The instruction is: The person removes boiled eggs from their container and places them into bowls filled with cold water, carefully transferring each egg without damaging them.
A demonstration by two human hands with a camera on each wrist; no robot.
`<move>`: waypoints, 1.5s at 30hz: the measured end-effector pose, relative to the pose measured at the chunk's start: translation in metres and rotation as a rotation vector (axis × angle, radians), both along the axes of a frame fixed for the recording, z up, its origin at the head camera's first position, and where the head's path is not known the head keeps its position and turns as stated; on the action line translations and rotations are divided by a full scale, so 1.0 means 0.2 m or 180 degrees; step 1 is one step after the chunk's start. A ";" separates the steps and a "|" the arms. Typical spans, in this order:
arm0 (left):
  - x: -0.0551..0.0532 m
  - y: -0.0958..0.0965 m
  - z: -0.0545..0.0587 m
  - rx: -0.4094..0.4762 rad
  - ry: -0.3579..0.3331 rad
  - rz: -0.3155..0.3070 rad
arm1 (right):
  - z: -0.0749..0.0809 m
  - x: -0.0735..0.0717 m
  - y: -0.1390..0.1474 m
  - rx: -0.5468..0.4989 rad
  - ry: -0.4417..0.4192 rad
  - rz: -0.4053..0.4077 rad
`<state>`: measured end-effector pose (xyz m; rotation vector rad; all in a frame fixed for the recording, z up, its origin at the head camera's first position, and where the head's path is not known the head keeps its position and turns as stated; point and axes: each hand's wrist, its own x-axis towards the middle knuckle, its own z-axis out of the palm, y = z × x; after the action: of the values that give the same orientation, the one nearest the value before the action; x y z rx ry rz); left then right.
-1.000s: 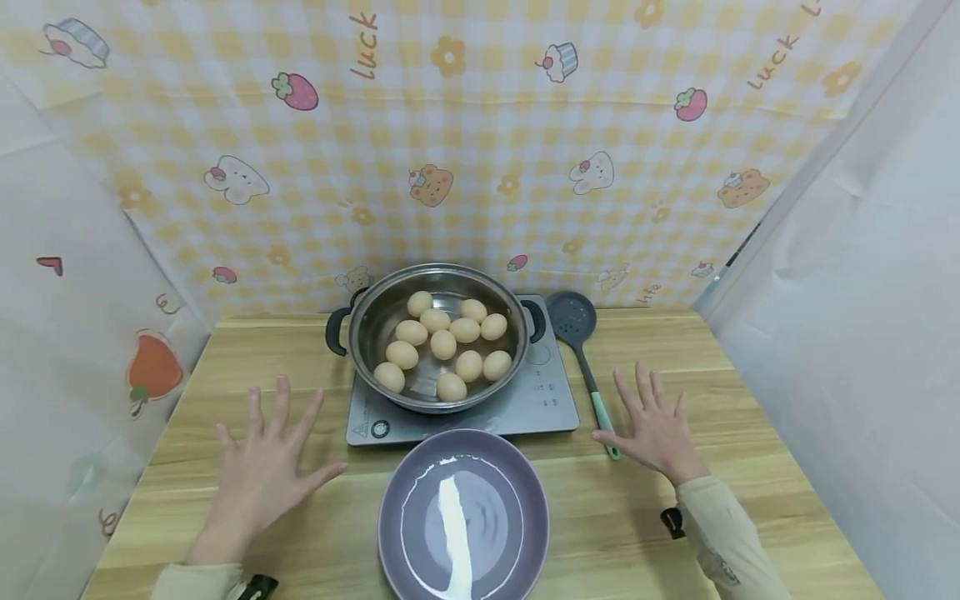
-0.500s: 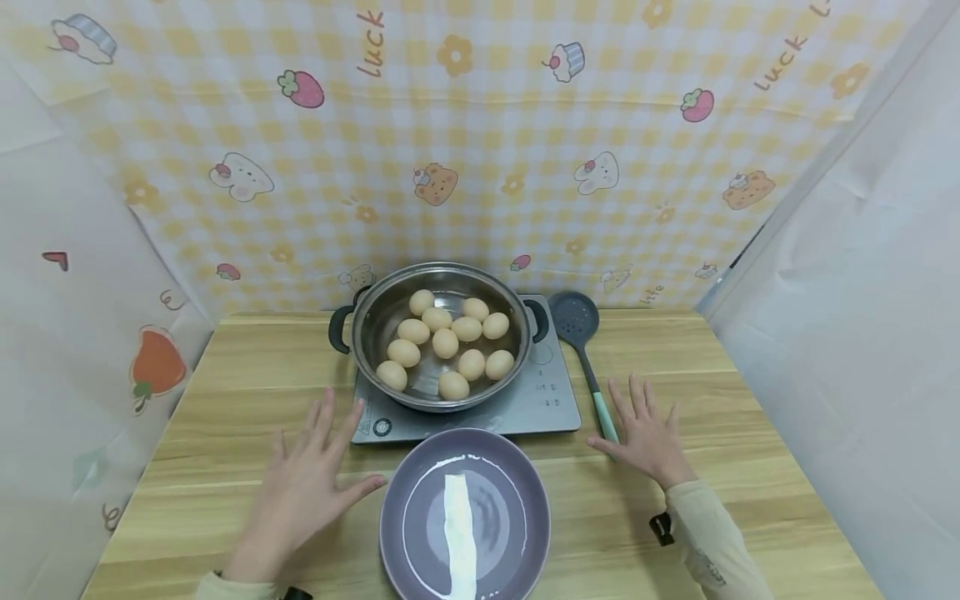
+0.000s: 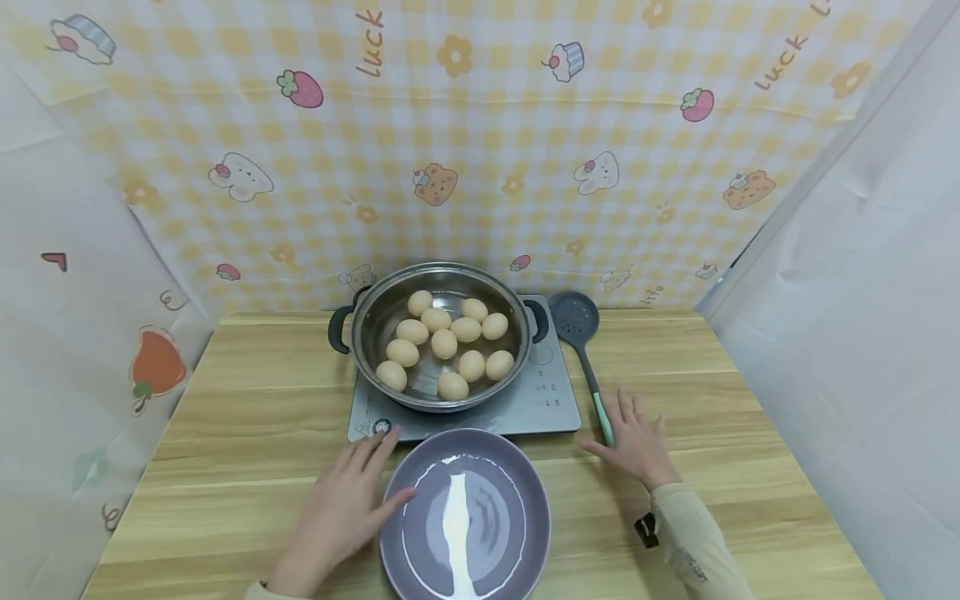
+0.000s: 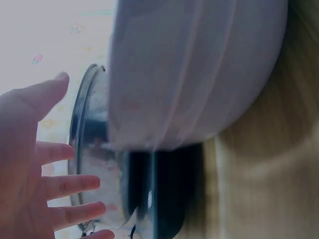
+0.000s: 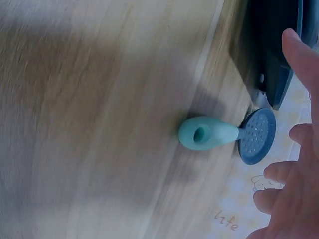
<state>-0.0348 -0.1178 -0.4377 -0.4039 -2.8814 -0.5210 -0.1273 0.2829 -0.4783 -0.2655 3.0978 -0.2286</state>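
Note:
My left hand hovers at the left rim of a purple-grey plate. Its fingers are spread, and the thumb overlaps the rim from above. In the left wrist view the fingers look apart from the plate's outer wall. On the right, my right hand is over the handle of a slotted spoon, holding nothing. The spoon has a dark perforated head and a mint-green handle end. From the right wrist view, a gap separates that handle from the loosely extended fingers.
Behind the plate, a two-handled steel pot with several brown eggs stands on a flat induction cooker. A checked cloth hangs behind the wooden table. White sheets border both sides.
My left hand has moved right and nearer, from bare table to the plate's left rim. My right hand has shifted slightly left and down toward the slotted spoon's handle.

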 end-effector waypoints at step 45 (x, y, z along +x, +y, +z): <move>-0.05 0.18 -0.16 -0.0066 0.0518 0.0485 | -0.13 -0.08 -0.05 -0.0470 0.0051 -0.0480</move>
<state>-0.0452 -0.0827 -0.4696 -0.2163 -2.7344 -0.4129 -0.1434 0.2728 -0.5035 -0.0360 3.1230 -0.4623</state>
